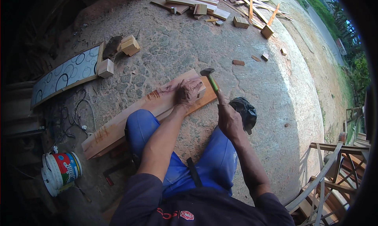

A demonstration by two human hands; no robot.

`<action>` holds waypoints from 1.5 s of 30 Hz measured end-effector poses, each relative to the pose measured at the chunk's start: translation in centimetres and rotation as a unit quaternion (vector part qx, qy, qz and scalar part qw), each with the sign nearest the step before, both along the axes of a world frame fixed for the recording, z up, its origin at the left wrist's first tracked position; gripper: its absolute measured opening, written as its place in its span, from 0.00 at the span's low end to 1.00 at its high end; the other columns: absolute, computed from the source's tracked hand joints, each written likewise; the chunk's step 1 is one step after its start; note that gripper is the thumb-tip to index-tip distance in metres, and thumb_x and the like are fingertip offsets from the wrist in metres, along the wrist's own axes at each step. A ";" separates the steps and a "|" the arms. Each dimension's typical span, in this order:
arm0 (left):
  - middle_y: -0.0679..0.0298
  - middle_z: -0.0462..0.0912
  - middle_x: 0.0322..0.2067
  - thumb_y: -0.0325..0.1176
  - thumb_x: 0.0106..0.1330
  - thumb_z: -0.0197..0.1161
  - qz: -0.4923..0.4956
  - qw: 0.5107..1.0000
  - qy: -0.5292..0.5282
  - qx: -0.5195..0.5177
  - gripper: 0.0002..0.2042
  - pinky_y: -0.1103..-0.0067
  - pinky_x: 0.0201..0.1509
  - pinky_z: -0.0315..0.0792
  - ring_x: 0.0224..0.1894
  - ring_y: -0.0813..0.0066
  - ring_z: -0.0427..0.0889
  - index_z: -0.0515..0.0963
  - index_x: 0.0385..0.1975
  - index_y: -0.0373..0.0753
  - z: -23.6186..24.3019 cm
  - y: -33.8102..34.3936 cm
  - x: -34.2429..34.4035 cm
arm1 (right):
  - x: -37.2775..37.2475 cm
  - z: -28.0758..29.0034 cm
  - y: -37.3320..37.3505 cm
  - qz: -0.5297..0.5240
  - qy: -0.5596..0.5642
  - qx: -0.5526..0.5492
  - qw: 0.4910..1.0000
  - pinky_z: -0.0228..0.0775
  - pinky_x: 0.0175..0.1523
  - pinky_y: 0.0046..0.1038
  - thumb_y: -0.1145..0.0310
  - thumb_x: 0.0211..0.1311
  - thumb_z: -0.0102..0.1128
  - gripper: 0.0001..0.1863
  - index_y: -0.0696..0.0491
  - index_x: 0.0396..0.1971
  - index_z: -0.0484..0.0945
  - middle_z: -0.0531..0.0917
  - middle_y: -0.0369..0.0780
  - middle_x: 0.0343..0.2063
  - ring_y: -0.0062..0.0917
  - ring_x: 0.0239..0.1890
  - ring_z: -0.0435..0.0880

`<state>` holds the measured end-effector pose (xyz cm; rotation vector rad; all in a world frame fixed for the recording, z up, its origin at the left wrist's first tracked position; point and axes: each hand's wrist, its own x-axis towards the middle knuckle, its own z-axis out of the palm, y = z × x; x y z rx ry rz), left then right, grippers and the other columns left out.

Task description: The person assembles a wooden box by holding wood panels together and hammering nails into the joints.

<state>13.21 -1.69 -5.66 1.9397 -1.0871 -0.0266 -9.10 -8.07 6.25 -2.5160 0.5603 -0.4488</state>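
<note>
The left hand (188, 91) lies palm down with fingers spread and curled on the far end of a long wooden plank (138, 116), pressing on it and on a small pale wood block (201, 90) that peeks out under the fingertips; whether it pinches anything smaller beneath the fingers cannot be told; the plank lies slantwise on the concrete floor (177, 45), its near end low on the left and its far end up toward the middle, and it passes over the person's left knee in blue trousers (141, 127); the right hand (229, 121) is closed in a full fist around the handle of a hammer (212, 81), whose green-yellow shaft rises away from the fist and whose dark head hangs just beyond the plank's far end, close to the left fingertips but apart from them; a dark crumpled bag (245, 110) sits on the floor just right of the right hand; on the left a white bucket with a coloured label (61, 171) lies on its side, near a tangle of cable (76, 116); further off lies a panel patterned with circles (67, 74), with two pale wood blocks (118, 57) at its end; offcuts and strips of wood (220, 7) are scattered along the far edge of the floor; wooden chair frames (330, 175) stand at the lower right.
</note>
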 end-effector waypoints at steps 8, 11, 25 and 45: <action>0.58 0.87 0.45 0.40 0.63 0.67 -0.001 1.000 0.016 -0.005 0.13 0.64 0.62 0.68 0.53 0.58 0.79 0.86 0.42 0.39 -0.3 1.0 0.3 | 0.7 4.4 1.2 0.008 -0.150 -0.036 0.988 0.73 0.32 0.45 0.79 0.67 0.53 0.38 0.46 0.76 0.53 0.81 0.53 0.31 0.48 0.31 0.84; 0.63 0.82 0.53 0.42 0.63 0.63 -0.065 0.991 -0.111 0.046 0.19 0.64 0.66 0.64 0.59 0.58 0.75 0.82 0.52 0.45 0.2 1.3 -0.6 | 0.4 2.2 0.5 0.010 -0.167 -0.048 0.985 0.74 0.32 0.44 0.79 0.65 0.56 0.40 0.47 0.76 0.53 0.81 0.51 0.32 0.47 0.31 0.84; 0.62 0.83 0.51 0.36 0.63 0.57 -0.071 0.976 -0.153 0.137 0.16 0.63 0.64 0.66 0.57 0.58 0.75 0.84 0.49 0.48 -0.8 0.5 -0.3 | 0.2 -2.0 -0.6 0.011 0.013 -0.009 1.000 0.72 0.30 0.48 0.76 0.66 0.50 0.39 0.46 0.77 0.49 0.80 0.53 0.25 0.48 0.28 0.83; 0.61 0.81 0.48 0.39 0.58 0.64 -0.052 0.984 -0.151 0.078 0.17 0.63 0.58 0.68 0.53 0.55 0.75 0.81 0.47 0.46 -2.4 1.3 0.5 | 0.3 4.7 0.6 0.004 -0.195 -0.080 0.978 0.72 0.31 0.41 0.82 0.66 0.51 0.39 0.51 0.76 0.51 0.80 0.51 0.30 0.46 0.27 0.81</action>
